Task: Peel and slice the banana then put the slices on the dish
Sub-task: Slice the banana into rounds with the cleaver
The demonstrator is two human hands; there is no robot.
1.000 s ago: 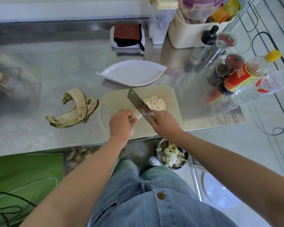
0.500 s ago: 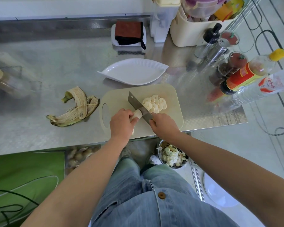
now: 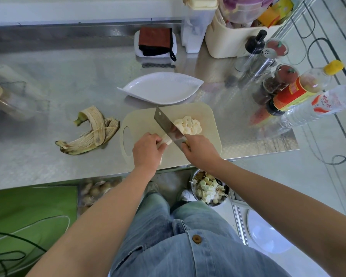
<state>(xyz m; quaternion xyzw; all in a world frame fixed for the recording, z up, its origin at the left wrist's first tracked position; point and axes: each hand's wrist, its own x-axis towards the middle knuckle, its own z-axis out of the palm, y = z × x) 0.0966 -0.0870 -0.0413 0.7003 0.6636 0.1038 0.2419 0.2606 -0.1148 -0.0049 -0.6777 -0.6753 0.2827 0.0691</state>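
A beige cutting board lies on the steel counter near its front edge. My left hand grips the short remaining piece of peeled banana on the board. My right hand holds the cleaver by its handle, blade tilted against the banana's cut end. A pile of banana slices sits just right of the blade. The white leaf-shaped dish stands behind the board with nothing on it. The banana peel lies left of the board.
Sauce and water bottles, spice jars and shakers crowd the right side of the counter. A cream bin and a cloth on a white holder stand at the back. A bowl of scraps sits below the counter edge.
The cleaver came down through the banana, then rose again against the cut end. The banana piece is shorter and the slice pile has grown. My left hand stayed on the banana.
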